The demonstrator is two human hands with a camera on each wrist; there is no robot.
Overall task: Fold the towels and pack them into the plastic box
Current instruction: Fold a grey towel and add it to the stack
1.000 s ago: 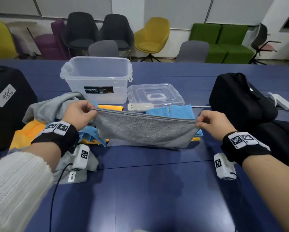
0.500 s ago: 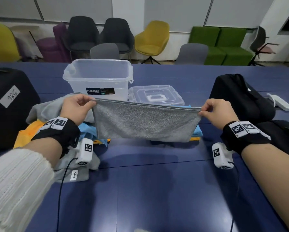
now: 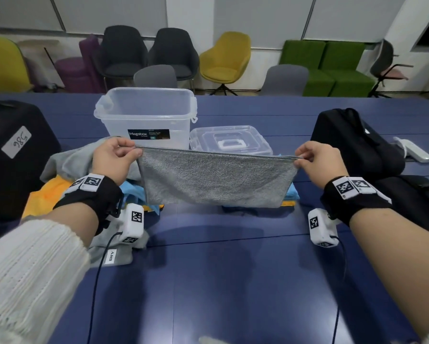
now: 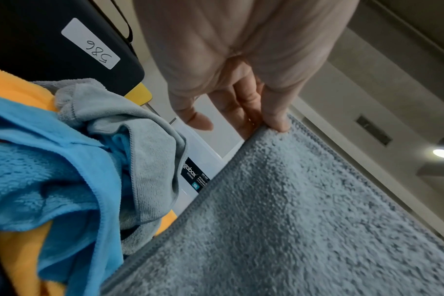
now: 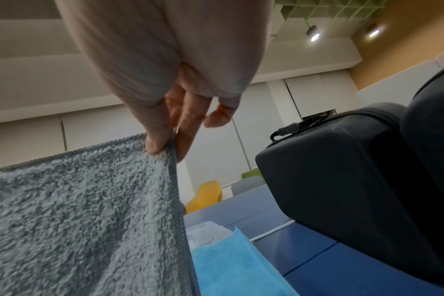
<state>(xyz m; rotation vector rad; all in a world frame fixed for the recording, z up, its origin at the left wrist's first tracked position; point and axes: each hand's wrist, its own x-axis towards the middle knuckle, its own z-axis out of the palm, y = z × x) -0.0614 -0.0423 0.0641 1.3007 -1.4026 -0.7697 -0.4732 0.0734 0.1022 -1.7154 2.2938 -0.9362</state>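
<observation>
A grey towel (image 3: pixel 216 178) hangs stretched in the air above the blue table (image 3: pixel 233 281), folded in half. My left hand (image 3: pixel 114 160) pinches its top left corner and my right hand (image 3: pixel 317 161) pinches its top right corner. The left wrist view shows the thumb of the left hand (image 4: pixel 274 118) pressed on the grey towel (image 4: pixel 304 210). In the right wrist view the right hand (image 5: pixel 165 140) pinches the corner of the grey towel (image 5: pixel 84 210). Behind stands the clear plastic box (image 3: pixel 146 115), open, with its lid (image 3: pixel 231 142) lying to its right.
A heap of grey, blue and yellow towels (image 3: pixel 67 175) lies at the left, and blue towels (image 5: pixel 236 266) lie under the hanging one. Black bags stand at the left (image 3: pixel 12 155) and right (image 3: pixel 357 142). Chairs line the far wall.
Both hands have lifted the grey towel higher off the table and pulled it taut; its lower edge now hangs clear of the towels beneath.
</observation>
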